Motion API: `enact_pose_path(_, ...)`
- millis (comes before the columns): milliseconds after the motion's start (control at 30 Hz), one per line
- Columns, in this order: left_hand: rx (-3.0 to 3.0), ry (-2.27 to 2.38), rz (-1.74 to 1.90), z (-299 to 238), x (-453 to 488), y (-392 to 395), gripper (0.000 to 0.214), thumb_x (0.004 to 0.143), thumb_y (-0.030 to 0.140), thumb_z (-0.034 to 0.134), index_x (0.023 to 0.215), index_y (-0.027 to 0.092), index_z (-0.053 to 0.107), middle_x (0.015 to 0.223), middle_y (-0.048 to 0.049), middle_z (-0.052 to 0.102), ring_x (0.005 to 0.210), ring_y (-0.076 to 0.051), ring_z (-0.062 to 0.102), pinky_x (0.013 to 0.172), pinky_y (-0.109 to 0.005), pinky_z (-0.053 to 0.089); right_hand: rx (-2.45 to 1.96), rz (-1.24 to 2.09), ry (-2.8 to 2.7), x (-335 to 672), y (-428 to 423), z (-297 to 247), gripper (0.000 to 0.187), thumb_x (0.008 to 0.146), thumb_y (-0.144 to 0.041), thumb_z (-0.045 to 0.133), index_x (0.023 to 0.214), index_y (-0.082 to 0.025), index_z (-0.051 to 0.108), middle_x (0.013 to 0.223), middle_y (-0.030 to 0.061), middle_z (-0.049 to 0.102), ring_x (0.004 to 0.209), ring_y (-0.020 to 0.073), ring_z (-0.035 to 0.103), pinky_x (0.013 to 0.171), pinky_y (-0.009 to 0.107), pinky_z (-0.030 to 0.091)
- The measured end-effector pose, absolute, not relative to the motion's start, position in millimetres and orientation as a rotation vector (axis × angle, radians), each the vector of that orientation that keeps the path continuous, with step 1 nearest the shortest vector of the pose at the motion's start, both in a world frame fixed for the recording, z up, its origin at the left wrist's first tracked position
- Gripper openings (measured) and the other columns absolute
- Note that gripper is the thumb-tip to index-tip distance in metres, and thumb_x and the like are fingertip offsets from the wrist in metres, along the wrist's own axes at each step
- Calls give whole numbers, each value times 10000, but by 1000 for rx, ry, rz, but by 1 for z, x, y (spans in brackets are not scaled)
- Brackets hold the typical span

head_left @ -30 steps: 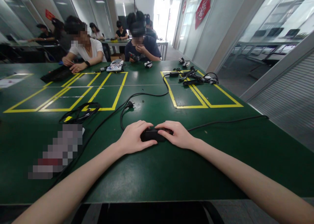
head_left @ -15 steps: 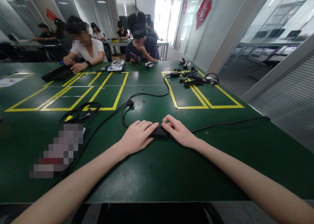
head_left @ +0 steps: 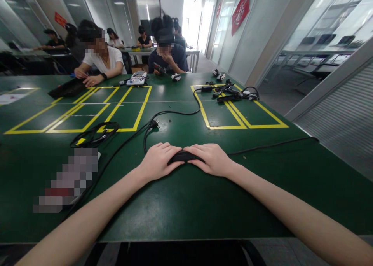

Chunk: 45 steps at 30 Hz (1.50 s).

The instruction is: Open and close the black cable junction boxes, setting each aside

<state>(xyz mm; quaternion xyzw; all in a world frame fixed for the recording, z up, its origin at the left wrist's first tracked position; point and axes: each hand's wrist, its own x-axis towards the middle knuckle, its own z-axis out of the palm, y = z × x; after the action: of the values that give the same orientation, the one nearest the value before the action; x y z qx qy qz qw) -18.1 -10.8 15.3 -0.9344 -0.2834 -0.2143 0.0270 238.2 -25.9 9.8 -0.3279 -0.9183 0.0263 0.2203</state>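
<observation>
A black power adapter [head_left: 183, 156] is low over the green table [head_left: 163, 215], in front of me. My left hand [head_left: 157, 161] wraps around its left part, thumb on the near side and fingers over the top. From the right, my right hand [head_left: 215, 160] closes on the other end in the same way, and the fingertips of both hands nearly meet. One black cable [head_left: 274, 145] runs off to the right from behind my right hand. Beyond my left hand lies a black plug [head_left: 154, 123], its short cord curving back toward that hand.
A coiled black cable [head_left: 96, 133] and a pixelated object [head_left: 70, 176] lie at left. Yellow tape outlines [head_left: 142, 109] mark the table. More black cables and adapters [head_left: 233, 95] sit at the far right. Two people [head_left: 101, 60] work across the table.
My right hand has gone from a raised pinch beside the adapter to a grip around its right end. The adapter now looks turned slightly. My left hand still holds it, shifted a little left.
</observation>
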Motion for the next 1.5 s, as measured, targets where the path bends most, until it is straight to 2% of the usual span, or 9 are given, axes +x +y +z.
enact_pose_path(367, -2906, -729, -700, 14, -15, -16, 431, 1068, 528, 494, 1189, 153, 671, 930, -79, 753, 829, -212, 692, 730, -332, 499, -938, 1481, -2038, 238, -26, 27, 333, 899, -460, 739, 1006, -196, 567, 965, 31, 710, 788, 136, 615, 671, 240, 469)
enact_pose_path(467, -2898, -709, -813, 16, -13, -21, 455, 1046, 545, 536, 1248, 157, 662, 968, -86, 765, 867, -218, 702, 761, -337, 519, -898, 1720, -1948, 246, -20, 29, 381, 886, -508, 743, 938, -198, 527, 872, 16, 721, 578, 76, 492, 511, 196, 338)
enact_pose_path(567, -2779, -686, -969, 22, -15, -23, 400, 1034, 406, 596, 1361, 175, 607, 1189, -121, 760, 1058, -251, 705, 932, -395, 519, -904, 1835, -1771, 263, -13, 33, 410, 871, -538, 734, 929, -212, 491, 851, 37, 755, 403, 36, 303, 402, 205, 144)
enact_pose_path(733, -2557, -703, -1156, 25, -21, -22, 441, 970, 209, 636, 1406, 243, 577, 1513, -142, 587, 1384, -314, 560, 1156, -536, 394, -960, 1571, -1352, 305, 0, 52, 425, 811, -536, 752, 844, -233, 455, 798, 15, 739, 359, 25, 185, 406, 224, 114)
enact_pose_path(833, -2673, -683, -1078, 21, -21, -19, 316, 985, 207, 607, 1299, 214, 646, 1464, -143, 628, 1357, -296, 586, 1137, -511, 434, -1021, 1331, -1155, 331, 6, 60, 375, 814, -575, 698, 851, -235, 543, 692, -15, 657, 370, 50, 159, 395, 250, 183)
enact_pose_path(1000, -2901, -669, -920, 12, -19, -14, 188, 1021, 248, 568, 1120, 181, 713, 1282, -120, 735, 1225, -267, 671, 1047, -462, 521, -983, 923, -923, 371, 19, 58, 278, 835, -534, 624, 877, -262, 581, 802, 6, 701, 388, 72, 166, 387, 251, 188)
enact_pose_path(1167, -2997, -716, -913, 9, -21, -13, 191, 1025, 265, 567, 1098, 196, 729, 1195, -87, 769, 1172, -245, 694, 1036, -437, 542, -1300, 325, -885, 400, 33, 41, 362, 777, -520, 665, 789, -272, 401, 725, 1, 685, 431, 113, 384, 430, 243, 260)
enact_pose_path(1300, -3026, -745, -902, 8, -22, -13, 190, 1021, 266, 574, 1086, 197, 738, 1171, -84, 777, 1152, -243, 700, 1025, -431, 547, -1587, 93, -932, 409, 35, 21, 316, 675, -428, 749, 756, -251, 499, 720, 15, 658, 702, 227, 633, 672, 339, 487)
enact_pose_path(1500, -3047, -765, -890, 9, -22, -14, 194, 1012, 263, 579, 1078, 196, 749, 1153, -85, 780, 1138, -241, 704, 1013, -429, 552, -1984, -73, -1023, 409, 30, 12, 174, 789, -384, 668, 858, -243, 592, 950, 96, 743, 972, 325, 687, 876, 443, 514)
